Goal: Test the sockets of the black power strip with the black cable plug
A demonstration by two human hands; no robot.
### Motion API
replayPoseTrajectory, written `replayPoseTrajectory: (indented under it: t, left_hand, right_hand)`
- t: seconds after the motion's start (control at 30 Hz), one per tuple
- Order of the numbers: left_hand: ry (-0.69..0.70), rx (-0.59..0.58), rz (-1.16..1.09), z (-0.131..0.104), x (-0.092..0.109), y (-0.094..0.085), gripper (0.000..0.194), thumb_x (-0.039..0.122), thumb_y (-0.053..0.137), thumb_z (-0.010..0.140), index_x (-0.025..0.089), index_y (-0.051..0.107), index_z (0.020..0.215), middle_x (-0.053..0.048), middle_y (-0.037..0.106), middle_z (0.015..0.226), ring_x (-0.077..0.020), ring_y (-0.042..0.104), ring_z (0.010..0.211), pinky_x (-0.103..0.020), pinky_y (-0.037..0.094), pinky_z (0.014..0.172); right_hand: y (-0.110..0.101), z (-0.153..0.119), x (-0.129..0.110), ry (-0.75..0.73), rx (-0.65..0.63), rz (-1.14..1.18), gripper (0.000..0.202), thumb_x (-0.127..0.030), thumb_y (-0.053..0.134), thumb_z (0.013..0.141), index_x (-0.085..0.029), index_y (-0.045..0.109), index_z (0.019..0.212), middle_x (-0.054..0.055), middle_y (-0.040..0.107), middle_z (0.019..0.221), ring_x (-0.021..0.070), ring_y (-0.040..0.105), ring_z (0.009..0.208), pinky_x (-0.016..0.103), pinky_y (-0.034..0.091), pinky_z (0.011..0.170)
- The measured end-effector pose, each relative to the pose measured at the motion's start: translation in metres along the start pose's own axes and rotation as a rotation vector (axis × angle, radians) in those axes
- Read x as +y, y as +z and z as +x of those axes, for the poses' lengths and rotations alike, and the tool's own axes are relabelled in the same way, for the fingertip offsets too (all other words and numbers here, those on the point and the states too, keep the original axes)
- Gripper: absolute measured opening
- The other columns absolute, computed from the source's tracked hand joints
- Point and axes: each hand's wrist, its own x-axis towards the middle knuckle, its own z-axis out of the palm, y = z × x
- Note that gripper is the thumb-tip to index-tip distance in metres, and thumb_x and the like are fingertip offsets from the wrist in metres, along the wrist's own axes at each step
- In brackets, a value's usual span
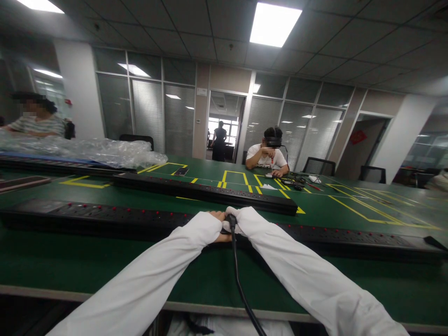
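Note:
A long black power strip (129,219) with red dots along its top lies across the green table in front of me. My left hand (220,216) is closed around the middle of this strip, fingers over the far side and thumb at the near side. Right beside it, my right hand (238,228), which looks white-gloved, is closed on a black plug (231,220) held against the strip's top. From the plug a black cable (237,270) runs down over the table's near edge. The two hands meet, so the plug's contact with the strip is hidden.
Behind lies a second black power strip (206,191). Clear plastic wrap (87,149) covers the far left, and a phone (181,171) lies near it. Yellow tape marks the green table (350,280). A seated person (268,156) is across, near tangled cables (296,181).

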Motion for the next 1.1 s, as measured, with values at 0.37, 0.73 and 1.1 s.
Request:
replayPoseTrajectory:
  t: [0.37, 0.73, 1.1]
  left_hand:
    - [0.01, 0.006, -0.001, -0.002, -0.001, 0.0, 0.066, 0.067, 0.044, 0.057, 0.017, 0.048, 0.1, -0.008, 0.058, 0.09, -0.0268, 0.055, 0.083, -0.036, 0.043, 0.071]
    - [0.002, -0.007, 0.018, -0.001, 0.0, -0.002, 0.064, 0.066, 0.045, 0.057, 0.017, 0.049, 0.097, -0.008, 0.058, 0.089, -0.0262, 0.055, 0.081, -0.035, 0.043, 0.068]
    - [-0.004, -0.005, 0.006, -0.003, 0.001, -0.004, 0.062, 0.064, 0.046, 0.058, 0.02, 0.047, 0.101, -0.006, 0.058, 0.091, -0.0257, 0.054, 0.085, -0.034, 0.042, 0.072]
  right_hand:
    - [0.001, 0.002, -0.005, 0.01, 0.015, 0.008, 0.033, -0.036, 0.04, 0.081, -0.011, 0.048, 0.102, 0.005, 0.051, 0.093, 0.0103, 0.051, 0.082, 0.029, 0.044, 0.072]
    - [0.002, 0.004, 0.004, 0.005, 0.001, 0.018, 0.032, -0.033, 0.041, 0.081, -0.012, 0.047, 0.105, 0.006, 0.049, 0.1, 0.0125, 0.049, 0.089, 0.031, 0.043, 0.076]
    - [0.002, 0.004, 0.003, 0.019, -0.005, 0.022, 0.032, -0.033, 0.042, 0.081, -0.012, 0.047, 0.104, 0.005, 0.05, 0.099, 0.0121, 0.05, 0.087, 0.029, 0.044, 0.074]
